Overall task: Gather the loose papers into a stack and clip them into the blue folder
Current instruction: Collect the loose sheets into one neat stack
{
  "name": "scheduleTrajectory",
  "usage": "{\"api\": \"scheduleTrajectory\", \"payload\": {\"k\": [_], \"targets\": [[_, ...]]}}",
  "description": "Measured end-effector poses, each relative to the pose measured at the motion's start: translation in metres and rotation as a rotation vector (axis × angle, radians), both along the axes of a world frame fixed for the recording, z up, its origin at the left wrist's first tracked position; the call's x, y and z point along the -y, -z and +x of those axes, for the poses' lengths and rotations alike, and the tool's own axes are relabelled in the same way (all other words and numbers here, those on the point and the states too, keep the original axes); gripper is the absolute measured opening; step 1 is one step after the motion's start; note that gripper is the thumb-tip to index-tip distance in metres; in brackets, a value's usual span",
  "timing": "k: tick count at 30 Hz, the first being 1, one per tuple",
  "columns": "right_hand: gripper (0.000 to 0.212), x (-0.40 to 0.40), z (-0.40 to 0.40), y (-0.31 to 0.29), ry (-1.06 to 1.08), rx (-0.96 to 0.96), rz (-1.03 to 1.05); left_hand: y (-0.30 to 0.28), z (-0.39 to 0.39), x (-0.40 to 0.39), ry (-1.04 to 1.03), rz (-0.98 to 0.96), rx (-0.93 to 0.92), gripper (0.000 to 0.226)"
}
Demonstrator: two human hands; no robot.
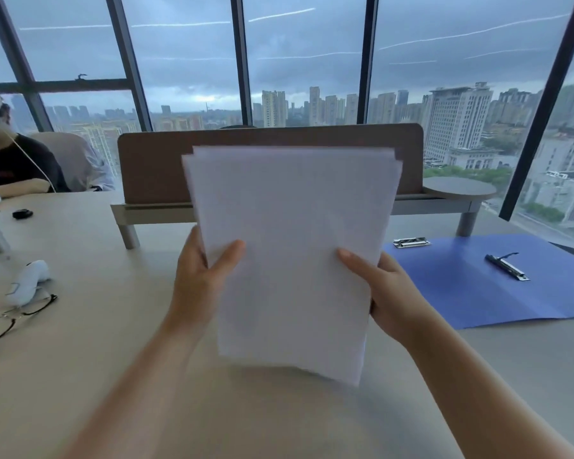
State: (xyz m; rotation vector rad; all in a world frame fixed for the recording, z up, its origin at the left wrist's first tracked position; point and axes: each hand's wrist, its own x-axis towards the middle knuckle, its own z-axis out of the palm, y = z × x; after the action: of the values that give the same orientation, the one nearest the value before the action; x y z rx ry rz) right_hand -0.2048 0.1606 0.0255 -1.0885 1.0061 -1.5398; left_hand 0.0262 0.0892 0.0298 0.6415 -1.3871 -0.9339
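Papers (pixel 289 246), gathered into one stack, are held upright above the near middle of the surface (pixel 113 342), lower edge clear of it; top edges sit slightly uneven, so squaring appears unfinished. Toward the left edge lie spectacles (pixel 10 318) and a white device (pixel 29 281), uninvolved. Left hand (pixel 199 276) grips the stack's left side, thumb across the front, fingers behind. Right hand (pixel 385 286) grips the right side likewise; this two-sided hold suits tapping the sheets level. Toward the right edge the blue folder (pixel 478 286) lies open and flat, its two metal clips (pixel 507 267) exposed, presumably ready to receive the stack. Clipping is not yet done.
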Motion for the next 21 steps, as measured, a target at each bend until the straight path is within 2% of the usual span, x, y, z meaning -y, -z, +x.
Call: {"api": "scheduleTrajectory", "payload": {"k": [3,7,10,14,17,21], "targets": [[0.041,-0.006,0.002,0.010,0.001,0.028,-0.027,0.007,0.001,-0.002,0.083,0.190,-0.001,0.033],[0.016,0.003,0.018,-0.002,0.163,-0.056,-0.091,-0.005,-0.008,-0.003,0.069,0.290,0.023,0.022],[0.013,0.004,0.019,-0.015,0.232,-0.120,-0.152,-0.022,-0.009,-0.008,0.075,0.314,-0.080,0.012],[0.020,-0.004,0.006,-0.008,0.144,-0.091,-0.138,-0.023,0.003,-0.015,0.252,0.357,-0.070,0.029],[0.037,-0.009,0.000,-0.002,0.040,-0.072,-0.097,-0.018,0.011,-0.013,0.274,0.362,0.037,0.023],[0.042,-0.007,-0.003,-0.021,-0.010,-0.066,-0.125,-0.032,0.010,-0.007,0.229,0.261,0.091,0.018]]}}
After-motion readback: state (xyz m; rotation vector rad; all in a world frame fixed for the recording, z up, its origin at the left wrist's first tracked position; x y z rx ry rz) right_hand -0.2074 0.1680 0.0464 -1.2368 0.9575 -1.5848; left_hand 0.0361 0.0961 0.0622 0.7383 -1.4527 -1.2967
